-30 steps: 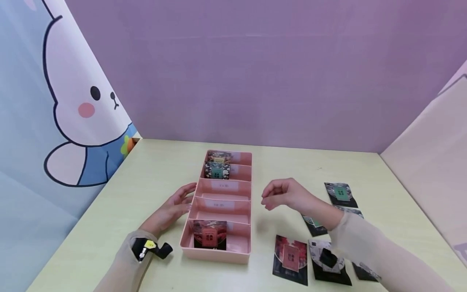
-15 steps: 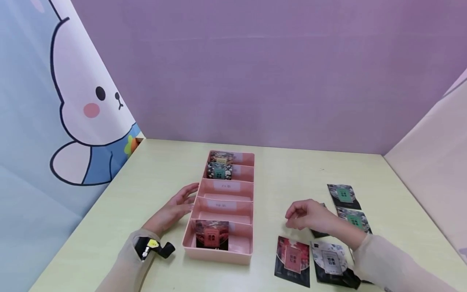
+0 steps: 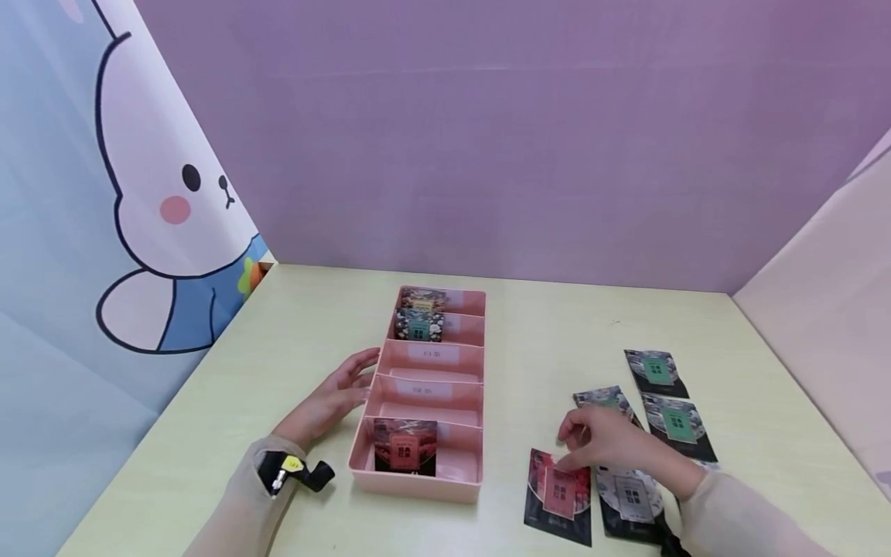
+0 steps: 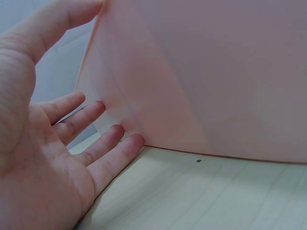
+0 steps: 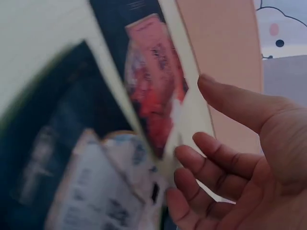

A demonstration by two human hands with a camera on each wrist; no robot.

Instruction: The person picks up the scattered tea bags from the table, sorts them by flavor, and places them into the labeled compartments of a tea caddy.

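Fingers (image 5: 225,155) of your right hand (image 3: 612,441) bend loosely, thumb apart, at the far edge of the red packet (image 3: 559,503) on the table (image 3: 529,340); contact is unclear. Farther, your left hand (image 3: 330,398) spreads against the pink box (image 3: 415,489).

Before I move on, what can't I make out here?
Head: lower part of the green packet behind the right hand.
Left wrist: inside of the pink box, behind its own wall.
Right wrist: one end of the red packet, cut off by the top edge; lettering on the pale-labelled packet, blurred.
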